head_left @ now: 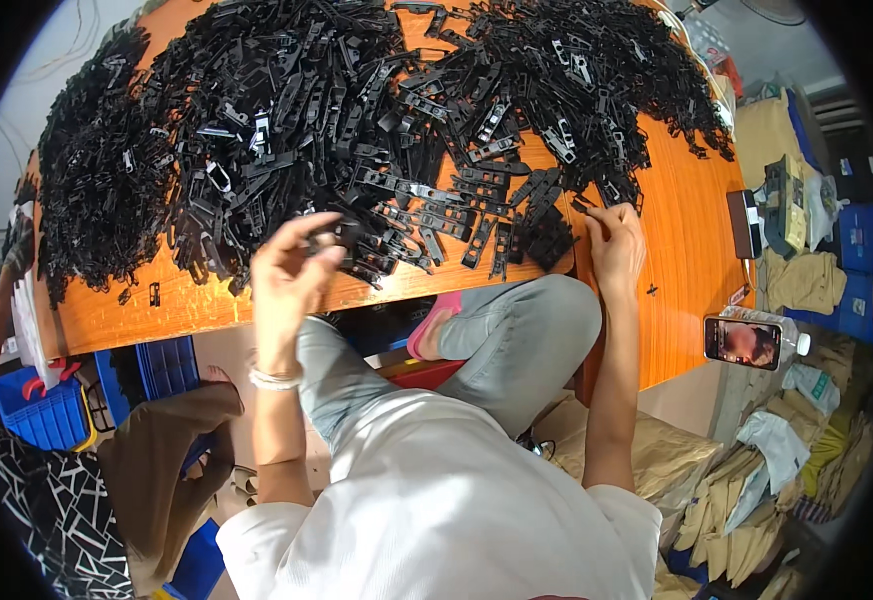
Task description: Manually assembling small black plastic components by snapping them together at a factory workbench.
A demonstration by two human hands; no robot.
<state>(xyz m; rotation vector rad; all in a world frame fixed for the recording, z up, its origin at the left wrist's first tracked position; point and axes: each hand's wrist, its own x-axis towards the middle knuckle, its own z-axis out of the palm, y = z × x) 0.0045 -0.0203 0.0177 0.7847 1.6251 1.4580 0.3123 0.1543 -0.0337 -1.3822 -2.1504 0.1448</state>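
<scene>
Heaps of small black plastic parts (pixel 296 110) cover the far side of an orange-brown wooden table (pixel 691 230). At the front of the middle heap is my left hand (pixel 291 275), its thumb and first finger curled around a dark, blurred plastic part (pixel 334 236). My right hand (pixel 618 250) is over the table to the right, fingertips drawn together at a small black part (pixel 582 203). Between my hands, several slotted black strips (pixel 446 215) lie loosely side by side. A denser dark clump (pixel 544 240) sits just left of my right hand.
A phone (pixel 743 342) leans on a clear bottle (pixel 794 345) by the table's right edge. Brown paper packaging (pixel 756 490) is piled at lower right. Blue crates (pixel 46 410) stand at lower left, beside another person in brown trousers (pixel 161 465). My knees are close to the front edge.
</scene>
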